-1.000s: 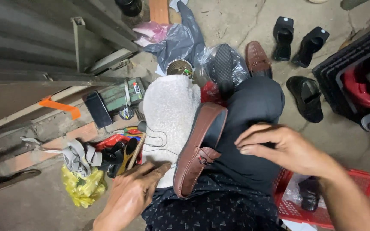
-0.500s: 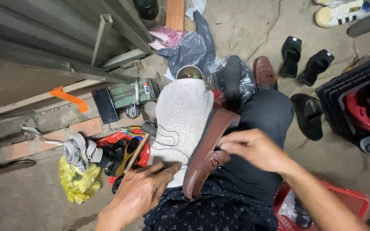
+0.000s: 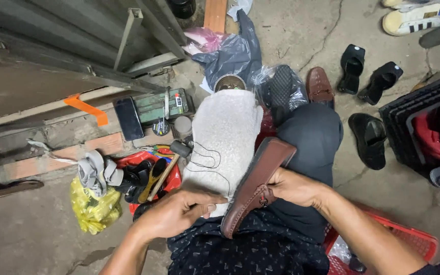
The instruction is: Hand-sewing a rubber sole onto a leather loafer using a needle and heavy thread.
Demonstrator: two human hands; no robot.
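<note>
We are seated, looking down at our own lap, where a brown loafer (image 3: 258, 186) lies across a white fleecy cloth (image 3: 225, 137) spread over our left knee. Its long axis runs on a slant, the toe up and away near our right knee, the heel end down towards our waist.

Our right hand (image 3: 296, 187) grasps the loafer along its right side near the middle, thumb on the upper by the small ornament, and steadies it against our dark trousers (image 3: 311, 142). Our left hand (image 3: 176, 211) is clenched in a pinch, its fingers (image 3: 207, 208) pressed together at the shoe's left edge. A thin dark thread (image 3: 207, 165) loops over the cloth and leads down to that pinch; whether a needle sits in it we cannot tell, it is too small to see. So the shoe lies just to the right of the left fingers, touching or nearly so, and the right hand is the one actually on it.

Beside our left knee sits a red tray of tools (image 3: 148, 178), with a yellow bag (image 3: 92, 211) next to it. Further off are a dark phone (image 3: 128, 118), a small tin (image 3: 229, 82), a second brown loafer (image 3: 320, 86) and black sandals (image 3: 367, 140) on the concrete floor (image 3: 301, 35). A red basket (image 3: 408, 244) is by our right hip.
</note>
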